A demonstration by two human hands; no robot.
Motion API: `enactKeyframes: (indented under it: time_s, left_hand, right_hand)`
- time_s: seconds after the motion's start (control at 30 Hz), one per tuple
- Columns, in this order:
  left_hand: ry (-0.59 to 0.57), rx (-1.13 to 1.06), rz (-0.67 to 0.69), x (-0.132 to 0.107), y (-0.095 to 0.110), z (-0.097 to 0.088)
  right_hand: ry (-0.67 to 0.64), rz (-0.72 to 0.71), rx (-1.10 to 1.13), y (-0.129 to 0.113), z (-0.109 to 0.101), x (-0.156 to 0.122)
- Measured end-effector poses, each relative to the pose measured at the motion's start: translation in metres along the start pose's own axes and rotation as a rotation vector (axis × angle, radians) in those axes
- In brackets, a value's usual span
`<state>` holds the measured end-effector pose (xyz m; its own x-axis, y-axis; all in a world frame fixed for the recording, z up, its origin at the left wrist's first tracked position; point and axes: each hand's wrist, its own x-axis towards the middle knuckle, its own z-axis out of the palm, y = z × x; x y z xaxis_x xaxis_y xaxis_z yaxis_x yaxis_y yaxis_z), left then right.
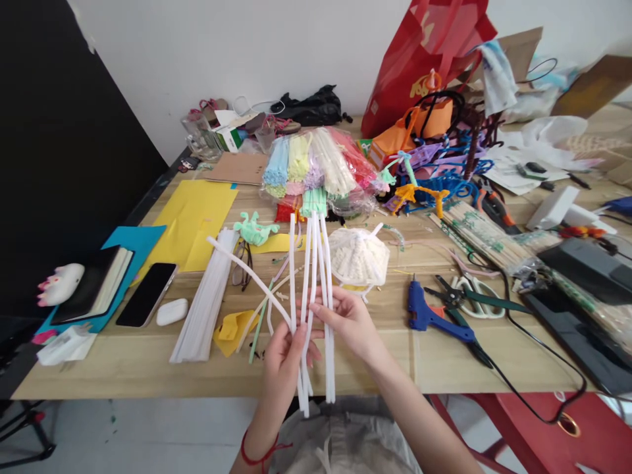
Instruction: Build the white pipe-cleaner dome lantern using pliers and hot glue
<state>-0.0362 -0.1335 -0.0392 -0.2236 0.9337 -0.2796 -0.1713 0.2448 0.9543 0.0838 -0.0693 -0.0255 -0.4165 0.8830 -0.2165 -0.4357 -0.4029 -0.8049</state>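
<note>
My left hand [284, 359] is closed around a bunch of several white pipe cleaners [312, 263], held upright over the near edge of the wooden table [444, 355]. One of the white stems splays out to the upper left. My right hand [348, 319] pinches the same bunch from the right, fingers pressed on the stems. Just behind the hands lies a white woven pipe-cleaner piece [359, 257]. A flat stack of more white pipe cleaners [205, 306] lies to the left.
A bag of coloured pipe cleaners [316, 164] sits mid-table. A blue glue gun [429, 316], scissors [469, 296] and a black cable lie right. A phone [147, 293], earbud case [172, 311], notebook and yellow paper [192, 217] lie left. A red bag [424, 52] stands behind.
</note>
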Motion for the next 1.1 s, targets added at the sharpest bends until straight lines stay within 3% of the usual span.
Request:
enactKeyframes:
  time_s: [0.23, 0.33, 0.4, 0.5, 0.57, 0.63, 0.7, 0.8, 0.93, 1.0, 1.1]
  left_hand:
    - [-0.019, 0.012, 0.015, -0.004, -0.004, 0.0]
    - [0.024, 0.037, 0.012, -0.002, -0.01, -0.002]
    - [0.08, 0.078, -0.001, 0.004, -0.013, -0.006]
    - [0.099, 0.243, -0.002, 0.019, -0.013, -0.017]
    - [0.081, 0.469, 0.081, 0.029, -0.01, -0.026]
    - [0.102, 0.711, 0.213, 0.035, -0.006, -0.035]
    - [0.143, 0.878, 0.325, 0.037, -0.001, -0.04]
    - [0.135, 0.941, 0.448, 0.034, 0.009, -0.037]
    - [0.057, 0.726, 0.664, 0.025, 0.032, -0.018]
    - [0.013, 0.565, 0.779, 0.02, 0.047, -0.006]
    - [-0.038, 0.449, 0.953, 0.015, 0.072, 0.009]
  right_hand:
    - [0.027, 0.068, -0.022, 0.0, 0.001, -0.001]
    - [0.041, 0.053, -0.076, 0.004, 0.001, 0.003]
    - [0.081, -0.033, -0.205, 0.01, 0.0, 0.009]
    - [0.213, -0.232, -0.624, 0.018, 0.002, 0.019]
    - [0.312, -0.338, -0.876, 0.021, 0.005, 0.021]
    - [0.331, -0.418, -0.917, 0.02, 0.008, 0.019]
    - [0.238, -0.425, -0.704, 0.014, 0.01, 0.013]
    - [-0.008, -0.209, -0.104, 0.002, 0.013, 0.004]
    - [-0.32, 0.107, 0.489, -0.009, 0.014, -0.003]
    - [-0.498, 0.162, 0.675, -0.009, 0.014, -0.005]
    - [-0.863, 0.15, 0.94, -0.008, 0.018, -0.006]
